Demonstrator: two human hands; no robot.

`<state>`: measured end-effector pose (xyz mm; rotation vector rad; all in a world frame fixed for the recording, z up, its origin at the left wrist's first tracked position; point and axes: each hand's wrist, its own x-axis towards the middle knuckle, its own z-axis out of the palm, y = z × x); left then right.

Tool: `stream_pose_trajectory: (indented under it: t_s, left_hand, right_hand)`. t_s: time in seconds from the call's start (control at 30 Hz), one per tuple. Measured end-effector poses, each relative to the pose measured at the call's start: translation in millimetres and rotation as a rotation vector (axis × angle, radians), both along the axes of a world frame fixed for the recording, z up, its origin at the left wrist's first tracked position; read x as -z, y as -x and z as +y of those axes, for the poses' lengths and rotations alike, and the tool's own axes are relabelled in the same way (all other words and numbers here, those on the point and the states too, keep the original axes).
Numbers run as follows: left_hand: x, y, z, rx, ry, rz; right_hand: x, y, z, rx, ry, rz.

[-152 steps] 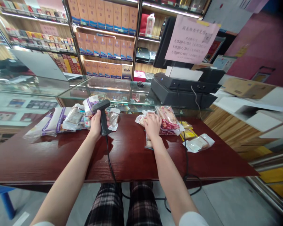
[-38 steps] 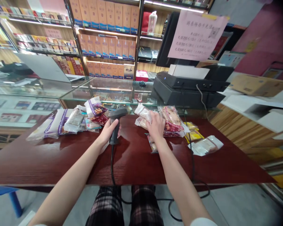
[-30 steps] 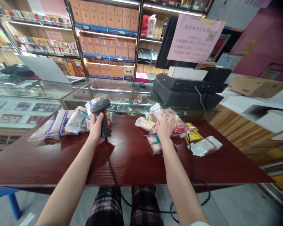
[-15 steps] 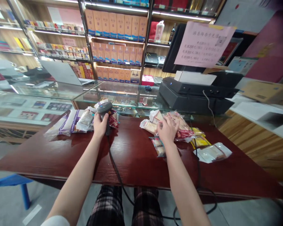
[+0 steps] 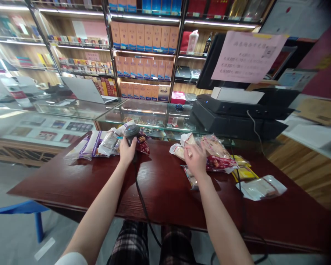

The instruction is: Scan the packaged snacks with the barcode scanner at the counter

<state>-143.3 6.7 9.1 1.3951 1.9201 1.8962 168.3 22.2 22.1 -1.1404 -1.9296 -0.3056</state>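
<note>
Barcode scanner (image 5: 131, 133), left hand (image 5: 127, 151); right hand (image 5: 195, 160) on packet (image 5: 177, 150)

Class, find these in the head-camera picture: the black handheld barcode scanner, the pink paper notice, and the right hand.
Black plastic handheld barcode scanner (image 5: 131, 131), head view, point on its top end.
Pink paper notice (image 5: 247, 57), head view, on its middle.
Right hand (image 5: 195, 160), head view, on its back.

**Left hand gripping a barcode scanner (image 5: 131, 133) above the counter (image 5: 165, 195)**

The left hand (image 5: 127, 151) is curled around the scanner's handle, its black cable (image 5: 145, 206) trailing over the counter's edge. The right hand (image 5: 195, 160) is resting on sealed pastry packets (image 5: 178, 150), beside a red-printed bag (image 5: 219, 154). Purple-striped packets (image 5: 91, 145) are lying left of the scanner, before a glass display case (image 5: 143, 114).
</note>
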Motion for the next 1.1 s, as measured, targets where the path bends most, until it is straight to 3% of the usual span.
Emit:
stream_pose_trajectory:
  t_s: [0.13,0.23,0.4,0.5,0.63,0.8,0.97,1.1]
  left_hand:
    - [-2.8,-2,-4,-0.002,0.042,-0.079]
    - [-3.6,-2,-4,0.054,0.052,-0.128]
    - [-8.0,-2,-1,0.277,-0.061,-0.594]
    - [-9.5,-2,1,0.302,-0.124,-0.744]
    - [-7.2,-1,3,0.256,-0.152,-0.795]
    - [-5.2,0,3,0.26,-0.179,-0.791]
    - [-3.2,5,3,0.215,-0.234,-0.698]
    - [-2.6,8,2,0.2,-0.24,-0.685]
  right_hand:
    - [12.4,22,-5,-0.238,0.163,-0.044]
    - [23.1,38,-11,-0.336,0.291,-0.025]
    - [35.1,49,-11,-0.448,0.439,0.142]
    - [41.0,49,-1,-0.45,0.532,0.332]
    - [41.0,65,14,-0.43,0.695,0.613]
    - [23.5,117,28,-0.397,0.947,0.866]
    - [14.6,156,40,-0.488,0.967,0.902]
    - [19.2,155,43,-0.435,0.944,0.981]
